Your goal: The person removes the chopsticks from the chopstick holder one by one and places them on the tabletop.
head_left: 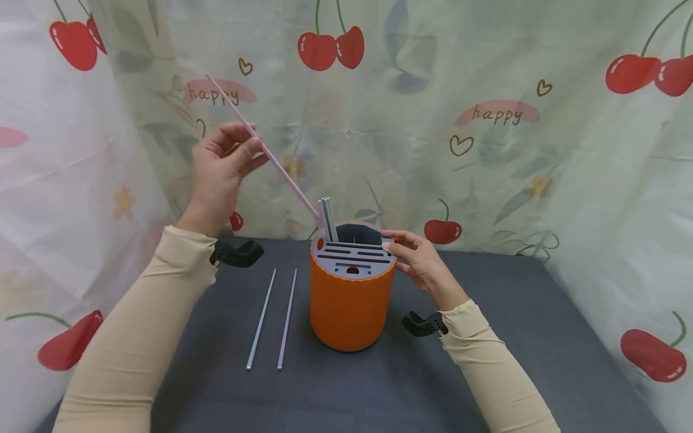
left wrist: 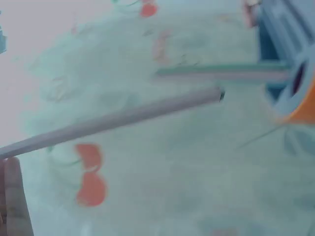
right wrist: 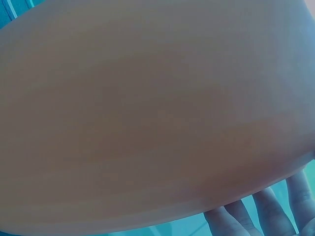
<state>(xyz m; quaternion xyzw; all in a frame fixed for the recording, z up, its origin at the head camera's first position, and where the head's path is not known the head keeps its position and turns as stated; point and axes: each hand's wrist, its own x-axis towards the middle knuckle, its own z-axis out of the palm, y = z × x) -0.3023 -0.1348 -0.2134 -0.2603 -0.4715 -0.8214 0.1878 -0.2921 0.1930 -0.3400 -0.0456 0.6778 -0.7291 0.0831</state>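
My left hand (head_left: 224, 159) pinches a pink metal chopstick (head_left: 287, 175) between thumb and fingers, raised above the table. The chopstick slants down to the right, its lower end near the top of an orange utensil holder (head_left: 349, 310). In the left wrist view, that chopstick's end (left wrist: 147, 112) looks apart from the upright sticks. Several chopsticks (head_left: 328, 221) stand in the holder's back-left opening. My right hand (head_left: 425, 264) grips the holder's right rim, thumb on top. The holder's wall (right wrist: 147, 123) fills the right wrist view, with fingers (right wrist: 273, 211) along its edge.
Two more chopsticks lie left of the holder on the dark grey table (head_left: 487, 300): a silver-blue one (head_left: 261, 319) and a pinkish-purple one (head_left: 287, 319). The holder's grey top (head_left: 354, 248) has narrow slots. A cherry-print curtain (head_left: 411, 156) hangs behind and at both sides.
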